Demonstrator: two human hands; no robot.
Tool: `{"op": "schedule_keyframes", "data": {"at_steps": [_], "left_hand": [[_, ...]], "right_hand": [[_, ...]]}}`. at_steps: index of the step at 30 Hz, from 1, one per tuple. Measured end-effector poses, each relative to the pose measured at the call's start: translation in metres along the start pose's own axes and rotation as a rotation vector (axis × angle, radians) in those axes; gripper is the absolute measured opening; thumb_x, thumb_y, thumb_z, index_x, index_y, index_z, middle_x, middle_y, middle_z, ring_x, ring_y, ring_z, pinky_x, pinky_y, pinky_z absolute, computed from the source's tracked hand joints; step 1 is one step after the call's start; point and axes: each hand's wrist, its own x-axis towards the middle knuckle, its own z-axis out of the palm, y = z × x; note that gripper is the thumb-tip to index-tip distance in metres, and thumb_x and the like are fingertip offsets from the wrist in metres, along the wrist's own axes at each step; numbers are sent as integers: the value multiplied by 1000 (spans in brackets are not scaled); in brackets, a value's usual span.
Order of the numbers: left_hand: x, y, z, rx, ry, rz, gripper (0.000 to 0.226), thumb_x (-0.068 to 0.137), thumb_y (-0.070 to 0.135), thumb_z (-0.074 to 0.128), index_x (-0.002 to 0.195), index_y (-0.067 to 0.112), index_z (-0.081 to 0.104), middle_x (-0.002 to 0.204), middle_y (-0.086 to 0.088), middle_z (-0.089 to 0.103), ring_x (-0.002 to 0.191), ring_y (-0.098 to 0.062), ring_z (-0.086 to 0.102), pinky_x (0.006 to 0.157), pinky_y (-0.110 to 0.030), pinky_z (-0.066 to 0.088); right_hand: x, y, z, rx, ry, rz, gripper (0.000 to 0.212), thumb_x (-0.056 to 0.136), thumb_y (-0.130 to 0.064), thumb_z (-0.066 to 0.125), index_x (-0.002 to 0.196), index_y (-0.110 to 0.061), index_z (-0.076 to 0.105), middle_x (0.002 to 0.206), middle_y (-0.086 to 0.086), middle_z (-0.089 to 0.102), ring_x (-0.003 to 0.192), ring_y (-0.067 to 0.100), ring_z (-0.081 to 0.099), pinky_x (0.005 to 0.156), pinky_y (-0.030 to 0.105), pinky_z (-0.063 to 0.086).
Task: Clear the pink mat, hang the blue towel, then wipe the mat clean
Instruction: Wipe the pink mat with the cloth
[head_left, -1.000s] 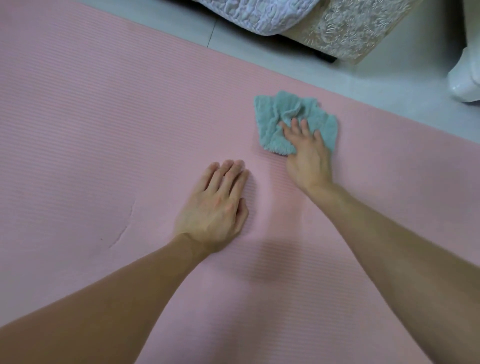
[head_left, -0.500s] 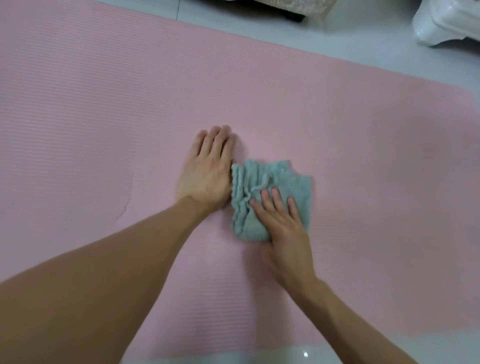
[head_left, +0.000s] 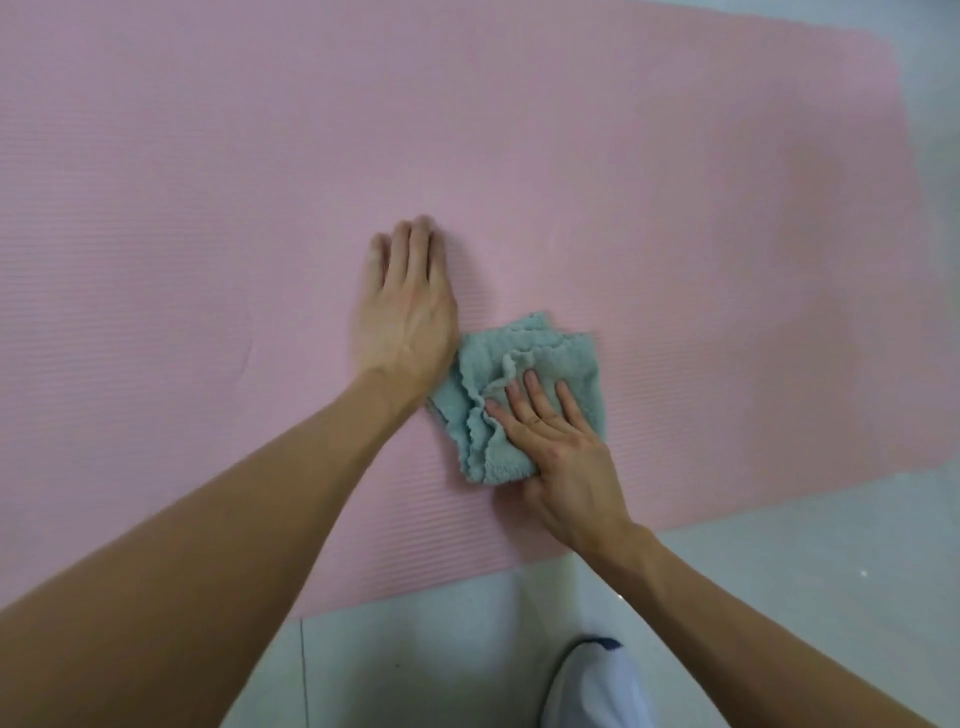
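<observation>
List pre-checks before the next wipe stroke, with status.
1. Right hand on cloth: ok, straight fingers press it down.
2. Cloth on mat: ok, bunched in folds but lying on it.
3. Left hand bracing mat: ok, flat, palm down.
4. Stroke path to the left: not ok, the left hand lies against the cloth's left edge.
5. Mat cleared: ok for the part in view, only hands and cloth on it.
6. Mat clean: cannot tell, no stain shows at this sharpness.
</observation>
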Motion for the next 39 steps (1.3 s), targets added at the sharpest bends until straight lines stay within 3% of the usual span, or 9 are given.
{"op": "schedule_keyframes", "data": {"at_steps": [9, 13, 17, 20, 23, 27, 31, 34, 39], "left_hand": [[-52, 3, 5, -244, 73, 66, 51, 96, 20, 34, 138, -4, 46, 146, -19, 45, 139, -33, 36, 118, -47, 22], [-53, 5, 5, -234, 39, 65, 52, 93, 20, 37, 139, -4, 45, 146, -18, 45, 139, -34, 36, 119, -47, 21], [-52, 6, 3, -187, 0, 51, 53, 95, 21, 33, 141, -4, 42, 148, -17, 41, 141, -32, 34, 120, -46, 19], [-53, 5, 4, -170, 4, 67, 52, 96, 20, 33, 141, -5, 41, 149, -18, 41, 140, -32, 34, 120, -46, 20], [-55, 4, 6, -91, -13, 92, 52, 99, 20, 33, 144, -5, 35, 152, -20, 35, 143, -34, 29, 121, -46, 17], [-64, 12, -17, 160, -182, 84, 56, 99, 19, 26, 149, -6, 20, 156, -22, 21, 145, -35, 20, 120, -47, 16], [-114, 29, -61, 111, -404, 67, 43, 92, 16, 39, 132, 2, 39, 137, -16, 40, 125, -30, 40, 102, -39, 35], [-172, 21, -106, 97, -580, -20, 32, 91, 15, 46, 122, 8, 45, 125, -10, 47, 114, -27, 47, 87, -35, 41], [-230, 20, -189, -13, -700, -220, 26, 91, 14, 43, 116, 8, 50, 116, -8, 48, 103, -25, 51, 71, -34, 42]], "right_hand": [[-14, -3, -1, 81, -15, -1, 72, 71, 2, 37, 139, -16, 50, 148, 3, 44, 145, 22, 30, 119, 48, 20], [-75, 0, -9, 73, -203, -243, 71, 68, -6, 42, 138, -11, 54, 148, 6, 45, 145, 26, 29, 117, 54, 23], [-100, 26, -14, 45, -354, -419, 51, 87, -11, 59, 137, -17, 55, 149, 3, 44, 144, 23, 31, 113, 55, 29], [-82, 46, -20, 11, -439, -577, 39, 97, -19, 44, 134, -20, 58, 148, 2, 46, 144, 20, 31, 116, 49, 29], [-69, 58, -27, -41, -509, -679, 50, 88, -8, 43, 132, -23, 60, 147, -1, 46, 144, 17, 30, 119, 43, 26], [-69, 43, -31, -100, -545, -599, 51, 84, -13, 40, 127, -25, 64, 143, -2, 51, 141, 16, 36, 118, 40, 27], [-61, 20, -43, -119, -724, -450, 70, 67, -15, 27, 124, -21, 67, 142, 6, 52, 136, 27, 44, 113, 48, 34], [-38, -12, -66, -49, -849, -153, 55, 76, -16, 34, 121, -23, 66, 134, 9, 59, 122, 31, 55, 102, 39, 45], [-32, -93, -123, 174, -572, 123, 23, 86, -12, 51, 103, -14, 66, 100, 11, 70, 92, 34, 62, 72, 35, 46]]}}
